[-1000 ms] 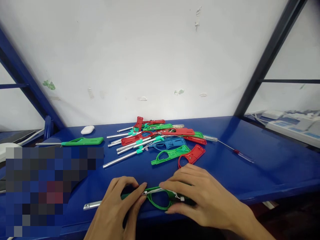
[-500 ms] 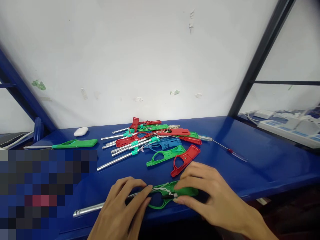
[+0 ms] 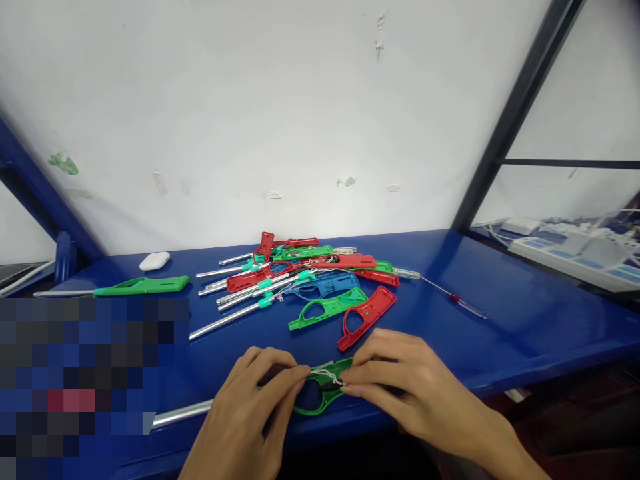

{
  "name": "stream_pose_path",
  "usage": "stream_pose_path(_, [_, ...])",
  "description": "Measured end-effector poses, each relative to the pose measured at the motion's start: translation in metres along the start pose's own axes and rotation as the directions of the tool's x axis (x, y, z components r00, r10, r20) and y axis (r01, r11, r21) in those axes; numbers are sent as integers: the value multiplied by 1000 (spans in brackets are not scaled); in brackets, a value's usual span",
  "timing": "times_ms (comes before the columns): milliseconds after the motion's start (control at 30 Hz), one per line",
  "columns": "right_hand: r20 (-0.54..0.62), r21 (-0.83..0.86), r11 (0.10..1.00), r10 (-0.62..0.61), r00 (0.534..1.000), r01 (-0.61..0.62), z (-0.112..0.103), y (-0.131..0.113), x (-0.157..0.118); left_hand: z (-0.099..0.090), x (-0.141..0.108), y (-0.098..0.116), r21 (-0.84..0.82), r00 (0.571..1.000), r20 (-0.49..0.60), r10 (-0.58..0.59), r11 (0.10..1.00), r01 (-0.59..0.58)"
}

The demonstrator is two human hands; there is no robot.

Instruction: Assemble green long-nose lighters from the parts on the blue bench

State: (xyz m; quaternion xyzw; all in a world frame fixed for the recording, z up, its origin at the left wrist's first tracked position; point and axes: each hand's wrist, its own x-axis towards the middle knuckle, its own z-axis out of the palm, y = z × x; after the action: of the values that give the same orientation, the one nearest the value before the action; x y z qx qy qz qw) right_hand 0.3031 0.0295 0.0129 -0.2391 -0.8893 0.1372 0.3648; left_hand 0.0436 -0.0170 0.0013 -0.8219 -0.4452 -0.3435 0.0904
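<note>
A green lighter handle half lies open side up at the table's front edge, its finger loop towards me. From its left end runs a silver metal tube, partly under my left hand. My left hand is closed in a pinch at the handle's front end; its fingertips hide what lies between them. Over the finger loop, my right hand pinches the end of a small black igniter. A thin white wire loops between both hands' fingertips. The handle's right end is hidden behind my right hand.
Beyond my hands lies a pile of lighter parts, with a red handle half, a green one, a blue one and several metal tubes. A screwdriver, an assembled green lighter and a white case lie around it.
My right hand has shifted slightly left with its fingertips on the igniter, covering more of it. My left hand stays pinched at the handle's front. The camera view has turned a little.
</note>
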Motion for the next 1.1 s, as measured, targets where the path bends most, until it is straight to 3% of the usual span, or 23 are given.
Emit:
stream_pose_path(233, [-21, -8, 999, 32, 999, -32, 0, -6, 1, 5, -6, -3, 52, 1000, -27, -1, 999, 3])
stream_pose_path(433, [-274, -96, 982, 133, 953, -165, -18, 10, 2, 6, -9, -8, 106, 998, -54, 42, 994, -36])
stream_pose_path(500, [-294, -180, 961, 150, 944, -208, -26, 23, 3, 7, -10, -10, 124, 997, -61, 57, 991, -49])
stream_pose_path(600, [-208, -310, 925, 159, 965, -219, -39, 41, 8, 7, -12, -10, 143, 993, -86, 76, 988, -63])
stream_pose_path(733, [-6, -438, 889, 144, 990, -132, -50, 57, 30, 9, -12, -8, 162, 984, -138, 110, 983, -87])
stream_pose_path(933, [315, -475, 876, 83, 945, 82, -56, 77, 67, 10, -8, -9, 171, 973, -182, 143, 979, -112])
stream_pose_path(1100, [322, -399, 916, 87, 943, 51, -58, 83, 74, 11, -10, -16, 171, 970, -201, 137, 980, -103])
